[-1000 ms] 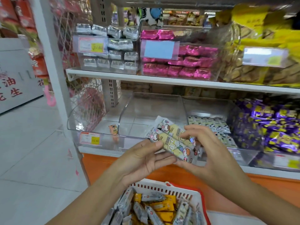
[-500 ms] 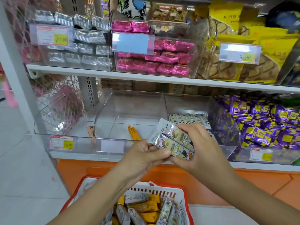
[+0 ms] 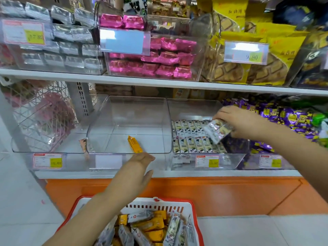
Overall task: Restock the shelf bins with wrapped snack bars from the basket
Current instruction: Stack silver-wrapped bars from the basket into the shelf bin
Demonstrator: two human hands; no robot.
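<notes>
Basket: red-rimmed white plastic basket (image 3: pixel 194 206) nearest, heaped with wrapped snack bars (image 3: pixel 150 226), the supply within easy reach.
Left hand: left hand (image 3: pixel 137 172) has relaxed, straight fingers and holds nothing, hovering before the clear plastic middle bin (image 3: pixel 127 112), which holds one orange-wrapped bar (image 3: pixel 134 144).
Right hand: right hand (image 3: pixel 237 121) is curled round a bundle of cream cartoon-printed bars (image 3: pixel 218 130) over the clear right bin (image 3: pixel 236 160), probably to extend the matching rows (image 3: pixel 191 139).
Surface: white shelf board (image 3: pixel 159 82) above, orange base panel (image 3: pixel 213 194) below.
Room: pale tiled shop floor (image 3: pixel 17 201).

The basket (image 3: pixel 142 204) sits low in front of the shelf, heaped with bars. Above it, the left hand (image 3: pixel 136 173) hangs before the middle bin (image 3: pixel 134 110), where a lone bar (image 3: pixel 134 144) lies near the front. Over the next bin (image 3: pixel 191 107) to the right, the right hand (image 3: pixel 237 121) holds a bundle of bars (image 3: pixel 217 129) above the rows of bars (image 3: pixel 191 144) inside.
</notes>
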